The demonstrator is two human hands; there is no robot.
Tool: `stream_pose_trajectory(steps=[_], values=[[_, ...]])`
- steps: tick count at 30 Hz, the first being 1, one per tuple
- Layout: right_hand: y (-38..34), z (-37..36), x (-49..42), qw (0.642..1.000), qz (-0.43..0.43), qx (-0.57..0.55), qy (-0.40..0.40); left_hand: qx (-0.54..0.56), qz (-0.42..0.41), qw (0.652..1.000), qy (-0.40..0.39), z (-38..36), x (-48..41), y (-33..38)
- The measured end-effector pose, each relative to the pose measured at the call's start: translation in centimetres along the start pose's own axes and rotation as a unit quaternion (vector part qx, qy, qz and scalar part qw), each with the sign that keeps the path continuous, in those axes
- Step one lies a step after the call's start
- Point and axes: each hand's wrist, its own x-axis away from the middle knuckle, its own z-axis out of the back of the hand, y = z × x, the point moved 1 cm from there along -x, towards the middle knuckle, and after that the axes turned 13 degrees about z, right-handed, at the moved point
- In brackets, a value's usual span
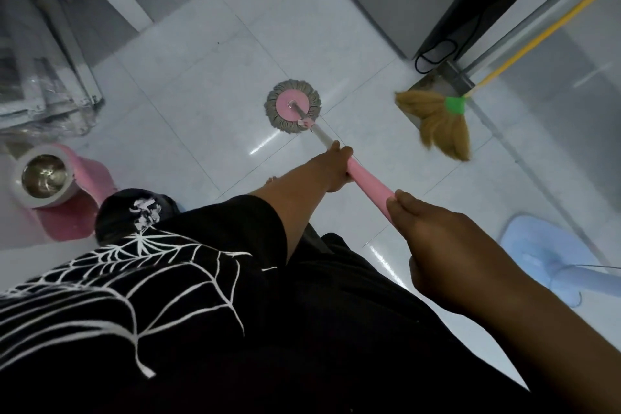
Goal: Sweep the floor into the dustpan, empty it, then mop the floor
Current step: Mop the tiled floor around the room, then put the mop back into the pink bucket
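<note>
A spin mop with a round pink disc and grey fringe (293, 106) lies flat on the white tiled floor (201, 104) in front of me. Its metal pole runs back into a pink grip (368, 181). My left hand (336, 165) is wrapped around the pole where the pink grip begins. My right hand (433, 232) holds the pink grip lower down, closer to my body. A straw broom with a green collar and yellow stick (440, 121) leans against the wall at the right.
The pink spin bucket with its steel basket (47, 178) stands at the left. A pale blue fan base (544, 255) sits on the floor at the right. A black cable (433, 57) loops near the dark doorway; plastic-wrapped furniture (43, 60) fills the upper left.
</note>
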Motion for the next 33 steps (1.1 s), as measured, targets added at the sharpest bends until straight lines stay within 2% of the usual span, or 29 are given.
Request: stream_pose_trajectory(steps=[7,13,17,23,33], values=[[-0.1,4.2,-5.2,1.0,0.011,0.002,-0.009,0.037,0.004,0.999,0.006,4.4,-3.2,-2.6],[0.9,13.7,-10.5,0.999,0.009,0.035,-0.018,0.077,-0.037,0.996,0.02,12.1,-5.7,-4.6],[1.2,23.5,-16.5,0.999,-0.026,0.035,0.029,0.103,-0.044,0.993,0.039,20.0,-8.1,-6.5],[1.2,37.2,-26.5,0.998,0.001,0.03,0.053,0.119,-0.032,0.992,0.036,30.1,-12.1,-9.9],[1.1,45.8,-35.9,0.991,0.025,0.013,0.134,0.187,-0.002,0.981,0.057,36.6,-15.9,-13.1]])
